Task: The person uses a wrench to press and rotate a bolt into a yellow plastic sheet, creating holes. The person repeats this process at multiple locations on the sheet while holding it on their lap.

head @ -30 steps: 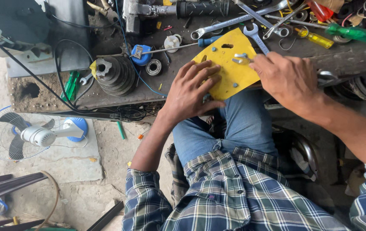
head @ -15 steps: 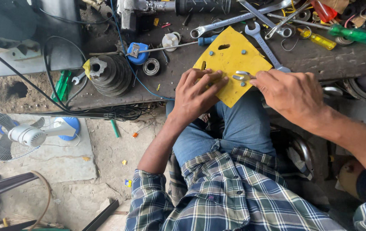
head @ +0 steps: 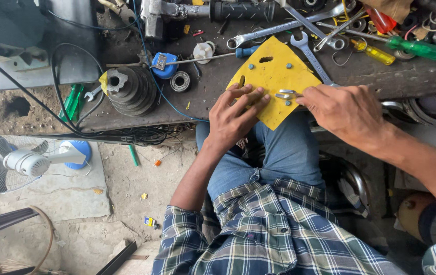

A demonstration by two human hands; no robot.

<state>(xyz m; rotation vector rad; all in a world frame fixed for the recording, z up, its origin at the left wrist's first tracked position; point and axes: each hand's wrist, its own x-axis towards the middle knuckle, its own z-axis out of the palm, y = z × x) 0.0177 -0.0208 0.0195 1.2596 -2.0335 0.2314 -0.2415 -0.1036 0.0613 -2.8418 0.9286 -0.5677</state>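
1. Head view, nearest: left hand (head: 233, 118) flat, fingers spread, pressing the yellow plate (head: 274, 81) at the workbench (head: 391, 76) edge, over the lap.
2. Right hand (head: 345, 109) fingertips pinched on a small metal clip (head: 286, 94) on the plate.
3. Best done by pressing firmly and keeping the clip square.
4. Plate's long axis runs diagonally, one corner pointing toward the lap; spanners (head: 312, 51) lie beyond.

Behind the yellow plate (head: 274, 76) the bench (head: 411, 79) is blocked by crossed spanners (head: 299, 23) and screwdrivers (head: 416, 47) (they touch the plate's far edge). Left of it, a small bare strip stays open before the stepped pulley (head: 128, 90).
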